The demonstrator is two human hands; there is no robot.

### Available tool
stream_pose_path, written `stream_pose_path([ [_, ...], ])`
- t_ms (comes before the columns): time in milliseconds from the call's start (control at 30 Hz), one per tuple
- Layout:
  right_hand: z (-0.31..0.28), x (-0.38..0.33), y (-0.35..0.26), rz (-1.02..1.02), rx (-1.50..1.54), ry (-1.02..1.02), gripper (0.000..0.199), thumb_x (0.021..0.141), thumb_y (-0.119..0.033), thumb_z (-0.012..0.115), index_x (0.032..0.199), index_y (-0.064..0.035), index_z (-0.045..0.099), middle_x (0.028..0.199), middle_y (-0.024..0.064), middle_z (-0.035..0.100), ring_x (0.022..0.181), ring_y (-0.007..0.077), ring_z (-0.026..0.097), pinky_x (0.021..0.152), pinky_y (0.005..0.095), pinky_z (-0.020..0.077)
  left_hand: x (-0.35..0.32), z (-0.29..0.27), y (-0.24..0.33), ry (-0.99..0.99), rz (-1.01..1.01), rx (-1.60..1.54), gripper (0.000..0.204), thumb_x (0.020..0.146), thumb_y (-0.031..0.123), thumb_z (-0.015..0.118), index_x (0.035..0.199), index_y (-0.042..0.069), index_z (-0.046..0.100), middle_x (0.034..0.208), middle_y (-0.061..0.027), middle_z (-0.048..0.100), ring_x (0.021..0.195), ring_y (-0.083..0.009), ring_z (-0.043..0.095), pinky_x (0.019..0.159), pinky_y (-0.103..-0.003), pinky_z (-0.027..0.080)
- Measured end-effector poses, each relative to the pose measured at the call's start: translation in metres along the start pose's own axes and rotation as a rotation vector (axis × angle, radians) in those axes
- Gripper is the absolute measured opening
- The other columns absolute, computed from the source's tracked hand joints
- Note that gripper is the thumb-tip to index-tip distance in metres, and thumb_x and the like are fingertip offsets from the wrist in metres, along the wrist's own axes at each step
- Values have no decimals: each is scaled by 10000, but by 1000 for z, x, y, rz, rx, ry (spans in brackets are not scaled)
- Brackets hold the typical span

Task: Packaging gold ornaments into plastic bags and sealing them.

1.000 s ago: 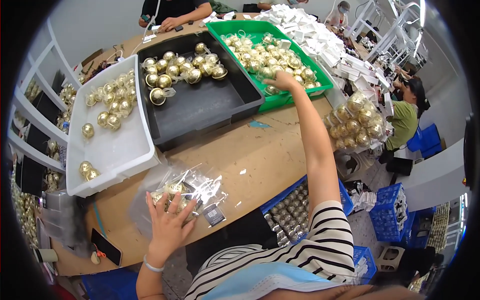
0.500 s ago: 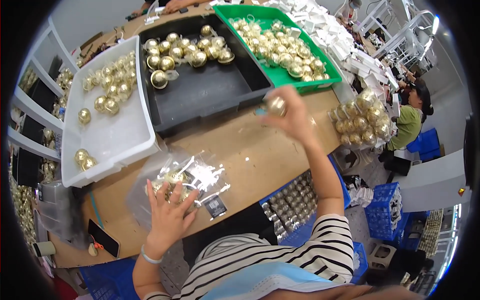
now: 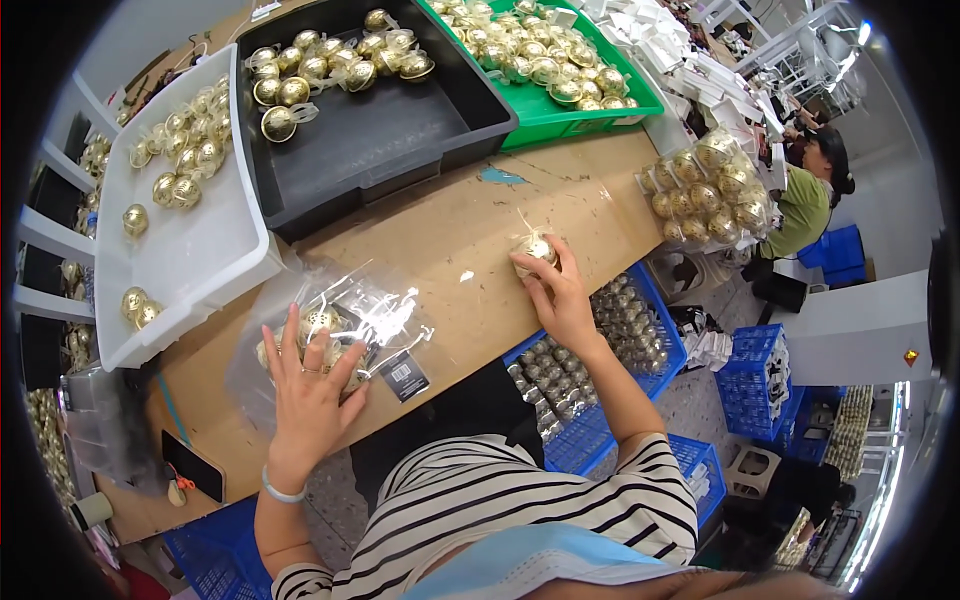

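My left hand lies with spread fingers on a clear plastic bag. Several gold ball ornaments show inside the bag under and around those fingers. A black tag with a white label is at the bag's lower right corner. To the right, my right hand has its fingers closed round a single gold ball with a pale ribbon, low over the brown tabletop.
Along the table's far side stand a white tray, a black tray and a green tray, all with gold balls. A filled bag of balls sits right. A blue crate stands below the near edge; a phone lies left.
My right hand has come down and nearer with the gold ball, from beside the black tray's corner to the tabletop. My left hand stays on the bag. The whole view has shifted slightly.
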State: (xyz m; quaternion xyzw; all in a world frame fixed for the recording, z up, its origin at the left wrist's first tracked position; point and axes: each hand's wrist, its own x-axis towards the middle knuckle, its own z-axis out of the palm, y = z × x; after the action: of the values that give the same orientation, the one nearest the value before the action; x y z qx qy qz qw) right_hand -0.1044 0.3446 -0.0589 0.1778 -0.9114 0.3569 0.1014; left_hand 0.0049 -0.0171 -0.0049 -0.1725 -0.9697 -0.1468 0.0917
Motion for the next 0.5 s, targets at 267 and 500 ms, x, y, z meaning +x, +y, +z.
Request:
stream_pose_path([
  [267, 12, 16, -3, -3, 244, 29, 518, 910, -12, 705, 1359, -16, 448, 1323, 175, 558, 1198, 243, 594, 1040, 357, 454, -1, 2, -2, 25, -5, 8, 570, 744, 237, 821, 1282, 202, 635, 1330, -137, 441, 1451, -478, 296, 1156, -728, 188],
  [500, 15, 35, -12, 368, 1403, -346, 612, 985, -44, 581, 1525, 1, 298, 1466, 171, 490, 1328, 248, 520, 1136, 374, 389, -3, 3, -1, 14, -29, 6, 667, 736, 259, 825, 1358, 220, 587, 1326, -122, 429, 1437, -467, 302, 1140, -738, 201],
])
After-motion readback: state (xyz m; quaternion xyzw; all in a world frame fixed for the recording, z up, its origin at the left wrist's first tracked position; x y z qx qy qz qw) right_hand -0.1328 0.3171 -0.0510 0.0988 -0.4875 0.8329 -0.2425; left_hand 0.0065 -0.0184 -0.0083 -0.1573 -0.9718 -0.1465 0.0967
